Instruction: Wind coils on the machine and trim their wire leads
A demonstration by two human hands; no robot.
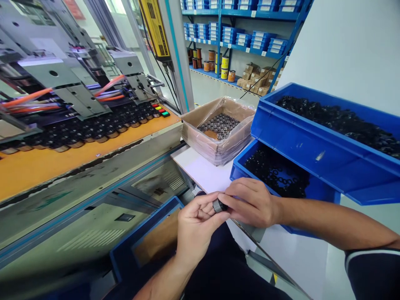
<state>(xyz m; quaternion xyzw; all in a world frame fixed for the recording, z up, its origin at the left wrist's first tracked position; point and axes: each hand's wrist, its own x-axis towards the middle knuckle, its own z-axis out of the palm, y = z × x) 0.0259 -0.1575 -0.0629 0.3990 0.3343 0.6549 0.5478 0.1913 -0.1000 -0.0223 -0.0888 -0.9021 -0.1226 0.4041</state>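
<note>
In the head view, my left hand (196, 229) pinches a small grey metal cylinder with a black top (218, 205) between thumb and fingers. My right hand (250, 202) meets it from the right, its closed fingertips pressed on the black end. The fingers partly hide where the black part and the metal meet. Just beyond my right hand is a lower blue bin (239, 170) with small black rings in it. Farther off stands a plastic-lined cardboard box (215, 152) of small metal parts.
An upper blue bin (315, 141) of black parts overhangs the lower one. At left, a machine with an orange top (125, 143) carries rows of black-topped metal parts (103, 129). Under it sits a blue crate (146, 221). Shelves with blue boxes (262, 41) stand behind.
</note>
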